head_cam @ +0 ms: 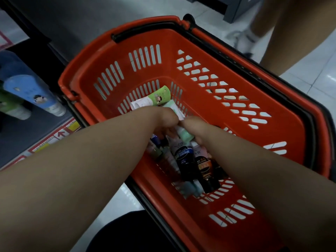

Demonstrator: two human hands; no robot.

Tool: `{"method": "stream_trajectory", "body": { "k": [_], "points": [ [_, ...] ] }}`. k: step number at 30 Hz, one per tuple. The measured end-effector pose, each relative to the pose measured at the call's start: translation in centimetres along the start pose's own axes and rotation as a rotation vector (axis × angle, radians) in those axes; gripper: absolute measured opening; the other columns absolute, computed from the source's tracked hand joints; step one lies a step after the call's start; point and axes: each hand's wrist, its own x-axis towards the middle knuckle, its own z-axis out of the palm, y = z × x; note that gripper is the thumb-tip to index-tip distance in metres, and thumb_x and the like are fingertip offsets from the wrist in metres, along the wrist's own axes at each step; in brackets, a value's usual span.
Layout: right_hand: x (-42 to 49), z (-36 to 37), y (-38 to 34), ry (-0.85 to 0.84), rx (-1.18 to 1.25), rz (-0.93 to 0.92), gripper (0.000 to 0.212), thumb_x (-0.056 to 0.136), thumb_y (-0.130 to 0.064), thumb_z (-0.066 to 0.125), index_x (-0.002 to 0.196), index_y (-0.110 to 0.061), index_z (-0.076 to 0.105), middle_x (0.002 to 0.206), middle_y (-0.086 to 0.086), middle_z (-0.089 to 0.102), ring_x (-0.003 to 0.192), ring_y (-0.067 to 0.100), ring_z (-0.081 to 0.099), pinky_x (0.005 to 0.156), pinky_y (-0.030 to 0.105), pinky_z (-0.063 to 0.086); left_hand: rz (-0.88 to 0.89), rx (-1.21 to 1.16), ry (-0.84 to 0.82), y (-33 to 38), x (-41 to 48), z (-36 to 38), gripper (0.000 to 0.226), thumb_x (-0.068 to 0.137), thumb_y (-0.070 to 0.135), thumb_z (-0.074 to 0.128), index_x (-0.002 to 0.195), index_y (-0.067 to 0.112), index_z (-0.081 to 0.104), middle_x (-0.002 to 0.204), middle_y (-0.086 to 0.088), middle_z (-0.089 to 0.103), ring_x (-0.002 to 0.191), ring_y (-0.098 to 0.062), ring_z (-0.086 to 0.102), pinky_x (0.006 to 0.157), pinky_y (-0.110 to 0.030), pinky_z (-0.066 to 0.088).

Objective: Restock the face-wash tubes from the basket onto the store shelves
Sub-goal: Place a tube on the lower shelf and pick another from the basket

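Tiled aisle floor carrying red basket [209,44]. Right hand [197,129] curling round mint-green tube [185,136]; left hand [163,119] grip hidden, cannot tell. Risk: tube slipping, dragging dark tubes [183,157] along.

On the black tube [205,167], "CLEANSER" just about reads. A red arrow [61,134] marks the floor sticker [45,144]. All other print is blurred.

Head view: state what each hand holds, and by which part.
The right hand has its grip on the mint-green tube, near its cap end. The left hand is curled inside the basket; what it holds cannot be told.
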Motion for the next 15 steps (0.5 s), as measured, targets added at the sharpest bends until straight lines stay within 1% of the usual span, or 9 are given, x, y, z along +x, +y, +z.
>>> {"method": "stream_trajectory", "body": {
  "k": [1, 2, 3, 5, 8, 10, 12, 13, 15],
  "points": [
    [0.2, -0.2, 0.0, -0.001, 0.075, -0.01, 0.034, 0.089, -0.012, 0.062, 0.122, -0.009, 0.059, 0.099, 0.014, 0.066, 0.088, 0.027, 0.061, 0.072, 0.035, 0.049, -0.009, -0.063, 0.016, 0.1, -0.3, -0.1, 0.019, 0.1, 0.013, 0.038, 0.109, 0.007, 0.054, 0.104, -0.009, 0.064, 0.096, -0.023, 0.06, 0.082, -0.038, 0.048],
    [0.0, -0.3, -0.2, -0.009, 0.138, -0.014, 0.034, 0.089, -0.009, 0.061, 0.124, -0.009, 0.06, 0.101, 0.013, 0.067, 0.093, 0.028, 0.062, 0.076, 0.037, 0.051, -0.008, -0.135, 0.05, 0.0, -0.2, -0.3, 0.02, 0.099, 0.012, 0.037, 0.112, 0.009, 0.052, 0.099, -0.008, 0.063, 0.1, -0.024, 0.06, 0.084, -0.04, 0.047],
    [-0.3, -0.2, -0.4, -0.027, 0.184, -0.021, 0.033, 0.09, -0.007, 0.058, 0.123, -0.009, 0.06, 0.096, 0.011, 0.067, 0.09, 0.028, 0.062, 0.075, 0.037, 0.052, -0.021, -0.207, 0.097, 0.1, -0.5, -0.6, 0.021, 0.097, 0.01, 0.038, 0.113, 0.01, 0.052, 0.096, -0.007, 0.061, 0.1, -0.025, 0.06, 0.082, -0.041, 0.046],
    [-0.9, 0.1, -0.7, -0.081, 0.259, -0.025, 0.03, 0.093, -0.007, 0.053, 0.122, -0.01, 0.058, 0.089, 0.006, 0.065, 0.083, 0.023, 0.061, 0.076, 0.037, 0.052, -0.034, -0.332, 0.137, 0.0, -0.7, -0.9, 0.027, 0.096, 0.007, 0.038, 0.117, 0.011, 0.054, 0.098, -0.007, 0.061, 0.095, -0.025, 0.059, 0.079, -0.04, 0.044],
    [-1.7, 0.4, -1.0, -0.119, 0.332, -0.03, 0.03, 0.095, -0.009, 0.049, 0.125, -0.006, 0.054, 0.095, 0.009, 0.066, 0.083, 0.022, 0.062, 0.082, 0.041, 0.053, -0.021, -0.458, 0.175, -0.4, -1.4, -0.7, 0.03, 0.097, 0.009, 0.036, 0.118, 0.012, 0.057, 0.093, -0.005, 0.063, 0.09, -0.024, 0.06, 0.079, -0.038, 0.046],
    [-2.3, 0.5, -1.4, -0.115, 0.362, -0.024, 0.028, 0.097, -0.014, 0.048, 0.123, -0.004, 0.054, 0.102, 0.013, 0.066, 0.082, 0.023, 0.063, 0.082, 0.042, 0.054, 0.001, -0.562, 0.218, -0.8, -2.0, -0.4, 0.025, 0.098, 0.011, 0.037, 0.11, 0.014, 0.059, 0.083, -0.002, 0.062, 0.078, -0.02, 0.062, 0.075, -0.035, 0.051],
    [-2.8, 0.4, -2.0, -0.109, 0.381, -0.028, 0.029, 0.098, -0.02, 0.048, 0.121, -0.004, 0.056, 0.109, 0.014, 0.067, 0.088, 0.025, 0.065, 0.082, 0.042, 0.056, 0.014, -0.679, 0.23, -1.1, -3.0, -0.4, 0.019, 0.099, 0.012, 0.039, 0.103, 0.016, 0.057, 0.079, -0.001, 0.06, 0.07, -0.016, 0.058, 0.061, -0.03, 0.05],
    [-3.0, 0.4, -2.3, -0.107, 0.374, -0.037, 0.029, 0.098, -0.022, 0.048, 0.12, -0.005, 0.056, 0.108, 0.013, 0.067, 0.092, 0.025, 0.065, 0.082, 0.042, 0.056, 0.031, -0.718, 0.231, -1.3, -3.3, -0.5, 0.018, 0.099, 0.013, 0.04, 0.104, 0.015, 0.057, 0.081, -0.001, 0.061, 0.071, -0.015, 0.058, 0.059, -0.03, 0.049],
    [-3.8, 0.3, -3.2, -0.112, 0.349, -0.054, 0.026, 0.098, -0.021, 0.049, 0.117, -0.006, 0.058, 0.099, 0.01, 0.067, 0.088, 0.024, 0.064, 0.078, 0.042, 0.056, 0.091, -0.762, 0.227, -1.6, -3.9, -0.9, 0.02, 0.098, 0.015, 0.042, 0.112, 0.014, 0.057, 0.088, -0.001, 0.063, 0.078, -0.015, 0.058, 0.066, -0.034, 0.048]
  ]
}}
